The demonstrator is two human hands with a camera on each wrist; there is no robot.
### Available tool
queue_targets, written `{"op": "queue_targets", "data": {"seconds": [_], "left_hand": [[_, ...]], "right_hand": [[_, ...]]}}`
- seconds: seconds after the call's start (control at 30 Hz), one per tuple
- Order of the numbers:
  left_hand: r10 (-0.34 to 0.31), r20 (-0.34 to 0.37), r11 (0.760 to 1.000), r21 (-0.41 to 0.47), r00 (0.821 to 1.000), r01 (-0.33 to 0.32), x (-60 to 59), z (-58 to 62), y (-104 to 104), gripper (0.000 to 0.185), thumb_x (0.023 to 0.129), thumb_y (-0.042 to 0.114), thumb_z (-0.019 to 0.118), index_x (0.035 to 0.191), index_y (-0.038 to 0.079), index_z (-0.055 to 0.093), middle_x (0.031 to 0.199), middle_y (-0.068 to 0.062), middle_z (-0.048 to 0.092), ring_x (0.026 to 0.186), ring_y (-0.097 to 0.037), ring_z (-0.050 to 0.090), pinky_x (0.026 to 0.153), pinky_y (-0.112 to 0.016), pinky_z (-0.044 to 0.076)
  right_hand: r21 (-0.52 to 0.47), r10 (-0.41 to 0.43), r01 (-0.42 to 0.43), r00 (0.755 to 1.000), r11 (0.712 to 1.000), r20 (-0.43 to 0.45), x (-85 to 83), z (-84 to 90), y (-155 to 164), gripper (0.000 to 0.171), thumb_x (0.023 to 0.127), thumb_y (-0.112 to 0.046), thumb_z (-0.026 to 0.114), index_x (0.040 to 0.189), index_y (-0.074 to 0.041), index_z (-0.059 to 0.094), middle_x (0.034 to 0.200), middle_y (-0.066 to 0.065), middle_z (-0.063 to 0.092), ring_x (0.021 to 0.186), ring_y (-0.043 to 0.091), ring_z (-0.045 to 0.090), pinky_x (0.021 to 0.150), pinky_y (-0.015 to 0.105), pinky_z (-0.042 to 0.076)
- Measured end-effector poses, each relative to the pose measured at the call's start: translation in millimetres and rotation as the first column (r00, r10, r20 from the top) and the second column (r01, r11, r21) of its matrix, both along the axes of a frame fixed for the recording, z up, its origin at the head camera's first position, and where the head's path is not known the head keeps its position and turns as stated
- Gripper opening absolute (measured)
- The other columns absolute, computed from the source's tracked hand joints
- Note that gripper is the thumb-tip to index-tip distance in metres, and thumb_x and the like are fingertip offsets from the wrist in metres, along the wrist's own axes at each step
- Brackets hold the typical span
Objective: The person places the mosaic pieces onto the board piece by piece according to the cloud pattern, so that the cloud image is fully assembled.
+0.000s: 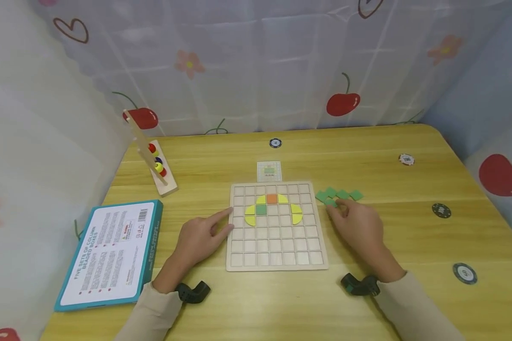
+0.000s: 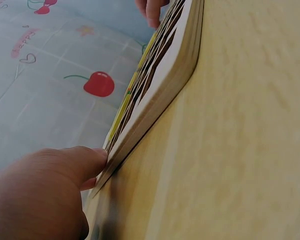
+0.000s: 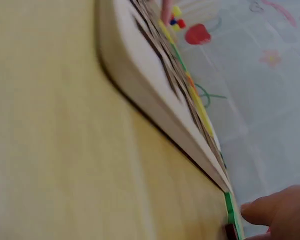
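A square wooden grid board lies on the table before me. In its cells sit several yellow rounded tiles, a green tile and an orange tile. My left hand rests its thumb and straight index finger at the board's left edge; the left wrist view shows the thumb right at the rim. My right hand is over a group of loose green tiles right of the board. Its thumb and index fingertips are at the nearest loose tile; I cannot tell whether they pinch it.
A small pattern card lies behind the board. Left of it stand a wooden bead rack with coloured beads and a flat blue-edged box. Several poker chips are scattered on the right and back of the table.
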State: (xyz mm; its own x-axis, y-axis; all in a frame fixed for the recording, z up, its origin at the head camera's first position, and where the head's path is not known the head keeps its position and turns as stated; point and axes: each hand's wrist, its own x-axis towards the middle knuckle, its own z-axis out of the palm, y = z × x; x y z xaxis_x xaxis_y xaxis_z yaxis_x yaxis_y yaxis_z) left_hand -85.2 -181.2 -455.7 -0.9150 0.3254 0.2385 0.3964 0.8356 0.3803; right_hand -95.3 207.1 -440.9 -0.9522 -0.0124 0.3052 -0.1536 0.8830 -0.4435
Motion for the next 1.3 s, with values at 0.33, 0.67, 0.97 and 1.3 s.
{"op": "queue_targets", "data": {"seconds": [0.33, 0.67, 0.97, 1.3], "left_hand": [[-0.011, 0.003, 1.000, 0.004, 1.000, 0.011, -0.7, 0.1, -2, 0.043, 0.098, 0.043, 0.068, 0.136, 0.023, 0.068, 0.050, 0.015, 0.033, 0.044, -0.001, 0.024, 0.047, -0.025, 0.022], [0.007, 0.040, 1.000, -0.016, 0.999, -0.007, 0.3, 1.8, -2, 0.044, 0.099, 0.045, 0.065, 0.138, 0.025, 0.067, 0.051, 0.014, 0.035, 0.044, -0.003, 0.026, 0.048, -0.026, 0.023], [0.001, 0.022, 1.000, -0.001, 1.000, -0.001, -0.3, 0.2, -2, 0.044, 0.098, 0.043, 0.068, 0.137, 0.023, 0.068, 0.050, 0.015, 0.034, 0.043, -0.002, 0.025, 0.046, -0.025, 0.023], [-0.004, 0.021, 1.000, -0.002, 1.000, 0.004, -0.4, 1.0, -2, 0.044, 0.099, 0.044, 0.066, 0.137, 0.024, 0.067, 0.050, 0.015, 0.034, 0.043, -0.002, 0.025, 0.046, -0.025, 0.023]], "right_hand": [[0.027, 0.018, -0.016, 0.997, 1.000, -0.075, -1.0, -7.4, -12, 0.027, 0.090, -0.023, 0.077, 0.105, 0.000, 0.077, 0.056, -0.002, 0.058, 0.043, 0.010, 0.037, 0.037, 0.030, 0.028], [-0.003, 0.201, -0.205, 0.964, 0.979, -0.176, 9.1, -9.5, -48, 0.035, 0.088, -0.026, 0.081, 0.114, -0.003, 0.077, 0.052, -0.012, 0.039, 0.044, 0.005, 0.028, 0.043, 0.026, 0.026], [0.077, 0.340, -0.332, 0.926, 0.940, -0.164, 7.5, -9.3, -90, 0.031, 0.090, -0.027, 0.079, 0.114, -0.008, 0.077, 0.052, -0.012, 0.038, 0.045, 0.005, 0.029, 0.043, 0.023, 0.022], [0.078, 0.362, -0.355, 0.922, 0.932, -0.135, -5.6, -13.5, -105, 0.025, 0.094, -0.023, 0.074, 0.118, -0.013, 0.078, 0.053, -0.006, 0.054, 0.044, 0.004, 0.028, 0.041, 0.023, 0.019]]}}
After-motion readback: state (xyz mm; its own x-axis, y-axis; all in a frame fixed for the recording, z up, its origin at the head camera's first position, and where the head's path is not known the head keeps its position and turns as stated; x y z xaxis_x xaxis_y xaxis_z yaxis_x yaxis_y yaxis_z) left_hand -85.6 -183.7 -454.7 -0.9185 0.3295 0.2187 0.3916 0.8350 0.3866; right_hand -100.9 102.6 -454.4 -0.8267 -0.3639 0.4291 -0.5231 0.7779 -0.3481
